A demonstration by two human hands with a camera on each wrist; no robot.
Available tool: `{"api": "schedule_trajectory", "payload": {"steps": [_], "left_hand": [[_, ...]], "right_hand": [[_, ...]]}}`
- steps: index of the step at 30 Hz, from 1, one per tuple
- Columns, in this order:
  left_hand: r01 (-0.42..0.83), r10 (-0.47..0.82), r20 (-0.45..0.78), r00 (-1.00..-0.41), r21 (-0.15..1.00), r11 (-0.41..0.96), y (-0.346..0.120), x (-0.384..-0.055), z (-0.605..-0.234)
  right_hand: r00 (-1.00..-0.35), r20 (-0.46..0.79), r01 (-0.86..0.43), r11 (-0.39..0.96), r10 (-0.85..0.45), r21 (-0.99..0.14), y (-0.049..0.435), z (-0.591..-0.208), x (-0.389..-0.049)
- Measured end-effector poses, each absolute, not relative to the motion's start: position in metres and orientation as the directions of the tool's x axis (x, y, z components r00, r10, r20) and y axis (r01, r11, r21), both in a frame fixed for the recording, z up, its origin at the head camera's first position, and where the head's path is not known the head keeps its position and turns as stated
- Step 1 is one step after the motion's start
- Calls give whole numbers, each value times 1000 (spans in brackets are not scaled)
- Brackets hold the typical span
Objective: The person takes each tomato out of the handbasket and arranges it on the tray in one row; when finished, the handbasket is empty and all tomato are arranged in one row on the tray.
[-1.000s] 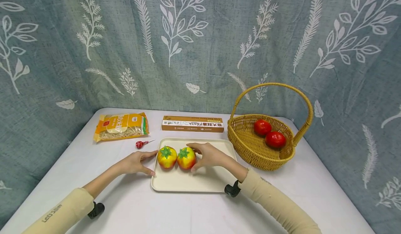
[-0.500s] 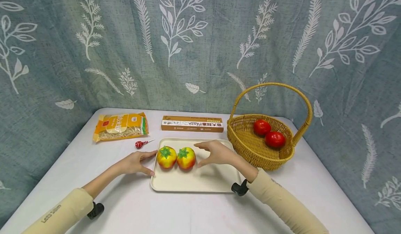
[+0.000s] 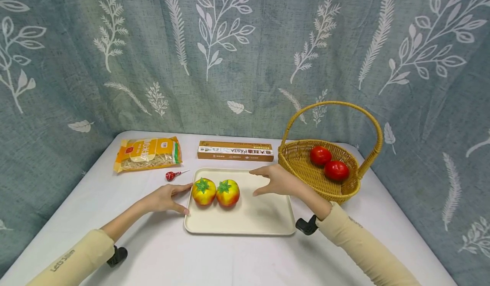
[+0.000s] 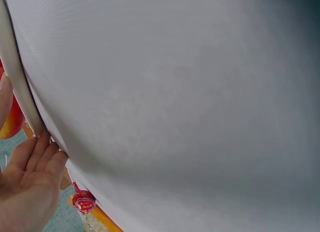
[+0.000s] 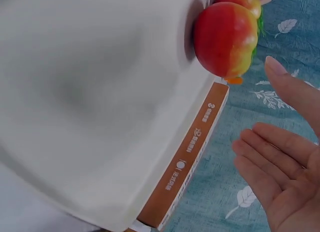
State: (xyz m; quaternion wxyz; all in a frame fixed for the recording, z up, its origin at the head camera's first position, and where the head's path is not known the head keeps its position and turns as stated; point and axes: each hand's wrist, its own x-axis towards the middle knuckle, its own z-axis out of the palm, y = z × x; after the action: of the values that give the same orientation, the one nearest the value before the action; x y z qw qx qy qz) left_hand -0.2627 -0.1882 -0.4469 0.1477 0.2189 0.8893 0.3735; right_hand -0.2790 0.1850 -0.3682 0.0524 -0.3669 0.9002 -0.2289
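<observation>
Two yellow-red tomatoes with green leafy tops, a left tomato (image 3: 204,192) and a right tomato (image 3: 228,193), sit side by side on a cream tray (image 3: 245,223). My left hand (image 3: 165,200) is at the tray's left edge, fingertips and thumb right at the rim, fingers relaxed. In the left wrist view its fingers (image 4: 37,157) meet the tray rim (image 4: 20,82). My right hand (image 3: 281,181) hovers over the right part of the tray, thumb and fingers spread apart. The right wrist view shows its empty palm (image 5: 285,177) apart from the nearer tomato (image 5: 222,40).
A wicker basket (image 3: 306,189) with a tall handle stands right of the tray, holding two red tomatoes (image 3: 328,162). Behind the tray lies a pasta box (image 3: 235,151). A noodle packet (image 3: 149,154) and a red lollipop (image 3: 171,176) are at the back left.
My right hand has let go of the right tomato and moved right and slightly away from me, over the tray. The left hand and both tomatoes on the tray have stayed put.
</observation>
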Motion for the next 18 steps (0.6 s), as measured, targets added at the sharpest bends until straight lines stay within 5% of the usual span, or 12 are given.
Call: {"api": "schedule_trajectory", "payload": {"steps": [18], "left_hand": [[263,485,-115,-867,721,641,-188,-262,-443]], "right_hand": [[-835,88,-511,709,-542,-486,230,-336,-280]]}}
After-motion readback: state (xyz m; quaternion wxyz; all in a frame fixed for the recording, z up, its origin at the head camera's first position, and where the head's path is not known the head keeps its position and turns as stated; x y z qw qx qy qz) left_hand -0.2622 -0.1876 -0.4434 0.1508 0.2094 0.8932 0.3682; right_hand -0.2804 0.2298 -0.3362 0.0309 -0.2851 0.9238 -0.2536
